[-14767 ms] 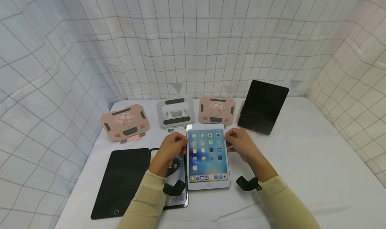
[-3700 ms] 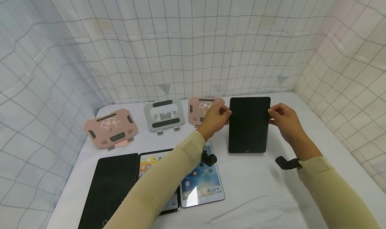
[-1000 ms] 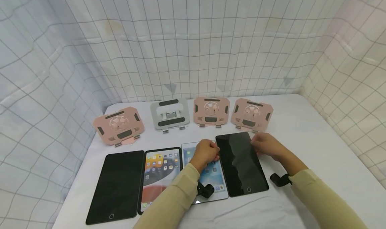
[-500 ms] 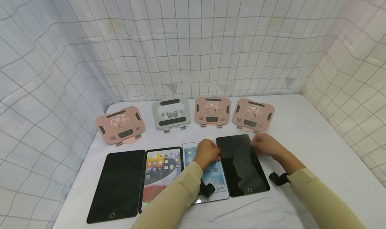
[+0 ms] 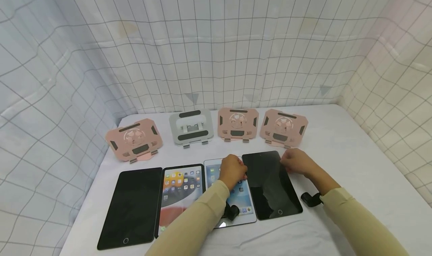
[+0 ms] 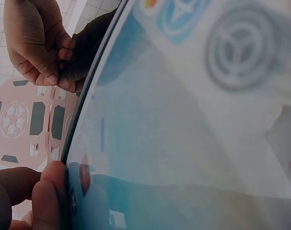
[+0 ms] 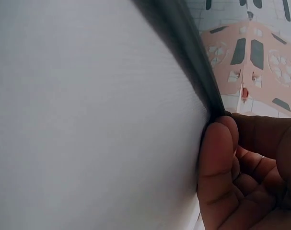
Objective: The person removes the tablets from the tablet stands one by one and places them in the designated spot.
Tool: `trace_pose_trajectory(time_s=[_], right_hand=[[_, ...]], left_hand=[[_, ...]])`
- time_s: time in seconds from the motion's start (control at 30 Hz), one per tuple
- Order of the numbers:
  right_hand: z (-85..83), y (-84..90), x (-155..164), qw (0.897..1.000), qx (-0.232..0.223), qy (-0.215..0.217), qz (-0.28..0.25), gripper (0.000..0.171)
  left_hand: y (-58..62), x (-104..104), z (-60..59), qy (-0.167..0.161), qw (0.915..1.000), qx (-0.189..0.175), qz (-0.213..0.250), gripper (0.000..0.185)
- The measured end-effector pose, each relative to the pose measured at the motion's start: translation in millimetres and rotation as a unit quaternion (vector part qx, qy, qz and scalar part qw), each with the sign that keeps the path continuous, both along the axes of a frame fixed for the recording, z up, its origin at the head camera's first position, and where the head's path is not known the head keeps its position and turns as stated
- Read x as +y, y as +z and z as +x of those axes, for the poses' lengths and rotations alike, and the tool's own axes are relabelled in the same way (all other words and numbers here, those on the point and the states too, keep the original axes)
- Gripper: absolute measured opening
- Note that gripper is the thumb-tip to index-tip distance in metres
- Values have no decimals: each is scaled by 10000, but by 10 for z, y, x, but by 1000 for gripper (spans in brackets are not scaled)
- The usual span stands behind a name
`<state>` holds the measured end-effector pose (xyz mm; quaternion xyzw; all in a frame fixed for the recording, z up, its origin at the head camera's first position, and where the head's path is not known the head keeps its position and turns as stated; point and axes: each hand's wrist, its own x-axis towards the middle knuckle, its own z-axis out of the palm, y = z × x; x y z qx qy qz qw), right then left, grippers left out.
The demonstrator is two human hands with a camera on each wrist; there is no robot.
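Observation:
In the head view, a black tablet (image 5: pixel 270 184) with a dark screen lies flat at the right end of a row of tablets. At its upper left edge, my left hand (image 5: pixel 232 171) has its fingers curled, reaching over a lit white tablet (image 5: pixel 243 199). My right hand (image 5: pixel 298 162) pinches the opposite edge. Close up in the right wrist view, my right thumb and fingers (image 7: pixel 217 158) grip a dark rim. Fingers of the left hand (image 6: pixel 48 191) bend against a tablet edge in the left wrist view. My left forearm hides part of the middle tablets.
Further left lie a lit black-framed tablet (image 5: pixel 182 184) and a larger dark tablet (image 5: pixel 131 207). Behind stand a pink tablet stand (image 5: pixel 148 136), a grey one, a second pink stand (image 5: pixel 248 126) and a third pink stand (image 5: pixel 295 130). A gridded curtain (image 5: pixel 216 46) surrounds the table.
Earlier both hands held the white tablet, then the black tablet upright at the right stand. Since then the black tablet has been laid beside the white one. Over the last second, hands barely move.

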<state>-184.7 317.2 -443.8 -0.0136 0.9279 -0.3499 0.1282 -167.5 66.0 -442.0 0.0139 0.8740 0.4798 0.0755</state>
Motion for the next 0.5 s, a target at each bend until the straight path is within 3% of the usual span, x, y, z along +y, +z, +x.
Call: trace_pose_trajectory(time_s=[0.23,0.37,0.5], right_hand=[[9,13,-25,9999,24,-50,84,11],[16,14,-18,9998,44,-78,187,12],[43,62,7,9985,236,-47,502,16]], left_hand=[[1,-27,-14,-109,9997,-111,178,23],[-26,-124,-2,-365,9956,-458,734,10],[20,-340,68,-737,9906,-544,1020,14]])
